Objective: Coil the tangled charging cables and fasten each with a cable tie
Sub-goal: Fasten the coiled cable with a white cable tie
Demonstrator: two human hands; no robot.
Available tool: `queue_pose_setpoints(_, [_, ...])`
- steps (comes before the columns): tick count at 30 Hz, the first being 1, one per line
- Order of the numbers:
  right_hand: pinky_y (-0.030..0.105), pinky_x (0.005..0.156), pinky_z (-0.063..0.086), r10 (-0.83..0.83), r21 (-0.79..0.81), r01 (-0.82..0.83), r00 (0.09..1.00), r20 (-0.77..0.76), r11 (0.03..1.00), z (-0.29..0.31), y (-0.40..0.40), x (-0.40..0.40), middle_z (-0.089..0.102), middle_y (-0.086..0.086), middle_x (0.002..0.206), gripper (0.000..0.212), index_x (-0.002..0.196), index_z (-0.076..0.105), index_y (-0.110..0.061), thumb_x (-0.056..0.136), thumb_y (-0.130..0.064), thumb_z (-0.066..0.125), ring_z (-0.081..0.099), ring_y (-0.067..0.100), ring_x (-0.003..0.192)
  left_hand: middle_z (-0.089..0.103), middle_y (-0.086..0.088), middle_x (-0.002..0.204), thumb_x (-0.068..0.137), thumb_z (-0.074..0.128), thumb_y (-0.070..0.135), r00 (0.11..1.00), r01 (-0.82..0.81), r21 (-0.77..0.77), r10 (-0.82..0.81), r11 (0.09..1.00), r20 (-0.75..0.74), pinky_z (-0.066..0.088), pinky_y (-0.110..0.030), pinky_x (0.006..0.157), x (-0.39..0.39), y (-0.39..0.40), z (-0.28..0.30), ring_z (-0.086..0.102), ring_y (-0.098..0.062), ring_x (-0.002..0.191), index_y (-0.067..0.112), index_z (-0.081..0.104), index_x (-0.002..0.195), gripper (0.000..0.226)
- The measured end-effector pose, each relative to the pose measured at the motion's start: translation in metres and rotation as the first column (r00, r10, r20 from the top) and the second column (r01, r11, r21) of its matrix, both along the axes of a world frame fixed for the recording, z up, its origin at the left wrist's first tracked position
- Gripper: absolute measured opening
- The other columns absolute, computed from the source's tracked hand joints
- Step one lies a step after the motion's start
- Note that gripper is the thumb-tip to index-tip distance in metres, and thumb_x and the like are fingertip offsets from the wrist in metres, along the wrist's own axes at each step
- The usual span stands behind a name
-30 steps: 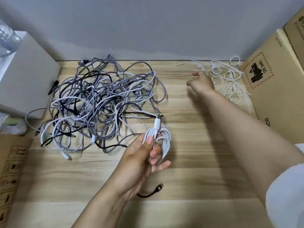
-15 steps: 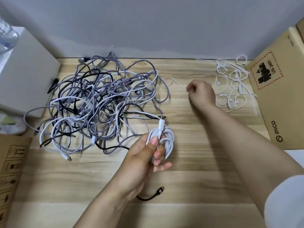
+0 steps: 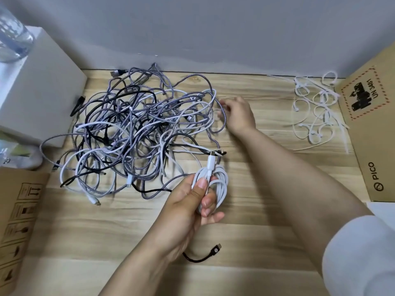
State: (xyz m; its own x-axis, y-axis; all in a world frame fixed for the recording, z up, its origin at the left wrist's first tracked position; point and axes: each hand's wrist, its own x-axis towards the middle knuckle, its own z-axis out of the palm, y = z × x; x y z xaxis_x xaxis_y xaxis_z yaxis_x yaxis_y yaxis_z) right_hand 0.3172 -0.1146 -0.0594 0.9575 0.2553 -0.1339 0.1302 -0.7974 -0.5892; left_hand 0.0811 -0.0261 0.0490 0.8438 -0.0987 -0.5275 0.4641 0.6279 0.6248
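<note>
- Left hand (image 3: 192, 201) low and centre, fingers and thumb curled round a coiled smooth white charging cable (image 3: 215, 184), its white plug sticking up out of the bundle.
- Right hand (image 3: 239, 116) out over the light wooden tabletop (image 3: 267, 231), at the right edge of the big tangle of grey braided, white and black cables (image 3: 139, 133). The fingertips are blurred and curled; there may be a thin white tie pinched there, but I cannot tell.
- The heap of thin white plastic cable ties (image 3: 316, 112) sits far right, beside the brown cardboard box with a red-bordered label (image 3: 367, 124), well apart from both hands.
- A loose short black cable end with a dark plug (image 3: 205, 255) lies near the left wrist, separate from the pile.
- Judging the step: the coil is made, fastening comes next. Keep the left thumb pressed firm so the loops don't spring open.
- Thread a tie round the pinched waist of the coil, catching every loop, and tuck that plug in.
- Watch the risk: a loop sliding out while the grip shifts.
</note>
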Motion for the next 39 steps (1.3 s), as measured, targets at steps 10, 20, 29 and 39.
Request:
queue_pose_setpoints(10, [0.028, 0.073, 0.045, -0.576, 0.174, 0.605, 0.795, -0.192, 0.777, -0.002, -0.03, -0.039, 0.066, 0.008, 0.089, 0.009, 0.08, 0.055, -0.02, 0.089, -0.017, 0.055, 0.062, 0.021, 0.079, 0.04, 0.008, 0.056, 0.088, 0.049, 0.03, 0.999, -0.038, 0.037, 0.038, 0.999, -0.006, 0.053, -0.026, 0.062, -0.005, 0.001, 0.002, 0.035, -0.004, 0.047, 0.033, 0.064, 0.058, 0.034])
queue_pose_setpoints(20, [0.012, 0.038, 0.023, 0.2, 0.796, 0.513, 0.785, -0.587, 0.321, 0.127, -0.03, -0.213, 0.052, -0.003, 0.057, 0.009, 0.094, 0.051, -0.013, 0.087, -0.008, 0.05, 0.031, 0.001, 0.038, 0.042, 0.009, 0.054, 0.098, 0.038, 0.022, 0.988, -0.155, 0.193, 0.154, 0.969, 0.021, 0.036, -0.017, 0.047, -0.027, -0.003, 0.012, 0.035, -0.004, 0.046, 0.017, 0.052, 0.091, 0.017])
queue_pose_setpoints(29, [0.014, 0.065, 0.046, -0.124, 0.81, 0.279, 0.96, -0.251, 0.516, 0.127, -0.026, -0.28, 0.07, -0.007, 0.082, 0.021, 0.09, 0.07, -0.028, 0.09, -0.012, 0.056, 0.063, 0.004, 0.073, 0.044, 0.005, 0.061, 0.099, 0.039, 0.022, 0.987, -0.136, 0.277, 0.107, 0.951, 0.12, 0.029, -0.02, 0.048, -0.063, -0.012, 0.027, 0.034, -0.004, 0.048, 0.015, 0.053, 0.094, 0.017])
queue_pose_setpoints(39, [0.04, 0.074, 0.052, -0.33, 0.728, 0.246, 0.944, -0.029, 0.64, 0.113, -0.03, -0.293, 0.07, 0.004, 0.083, 0.009, 0.08, 0.066, -0.03, 0.084, -0.027, 0.058, 0.067, 0.026, 0.076, 0.044, 0.002, 0.066, 0.09, 0.054, 0.032, 0.98, -0.031, 0.235, -0.017, 0.972, 0.198, 0.021, -0.018, 0.046, -0.083, -0.017, 0.035, 0.03, -0.007, 0.052, 0.012, 0.054, 0.1, 0.022])
